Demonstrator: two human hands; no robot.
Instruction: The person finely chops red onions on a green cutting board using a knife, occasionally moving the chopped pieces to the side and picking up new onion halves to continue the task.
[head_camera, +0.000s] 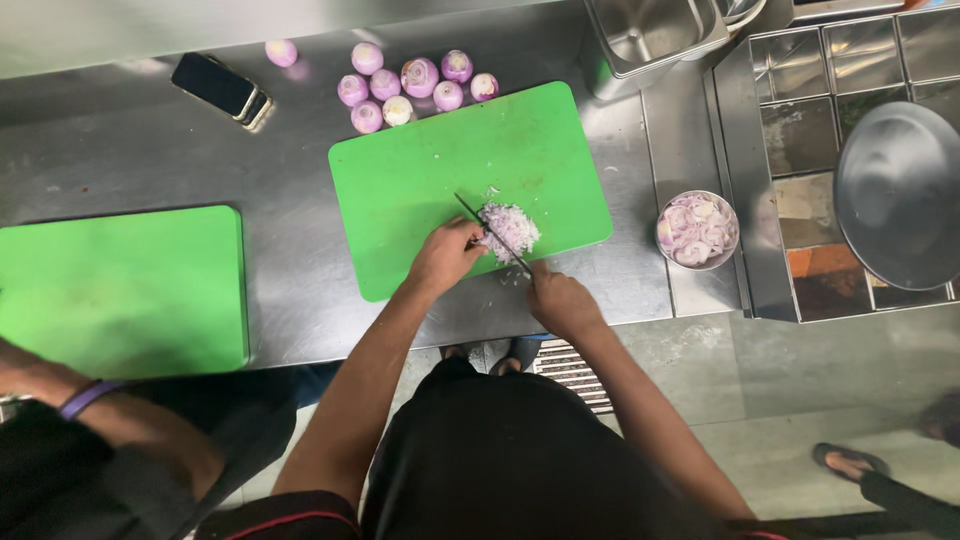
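Note:
A green cutting board (420, 170) lies on the steel counter with a small pile of chopped onion (512, 228) near its front right. My right hand (562, 303) grips the handle of a knife (490, 232) whose blade lies across the pile. My left hand (447, 254) rests on the board beside the pile, fingertips touching the blade's back. Several peeled purple onions (410, 82) sit behind the board.
A steel bowl of sliced onion (697, 230) stands right of the board. A second green board (120, 290) lies at left, with another person's arm (90, 410) near it. A phone (222, 90), a steel pan (655, 35), a round lid (900, 195) and tray compartments (800, 130) surround the area.

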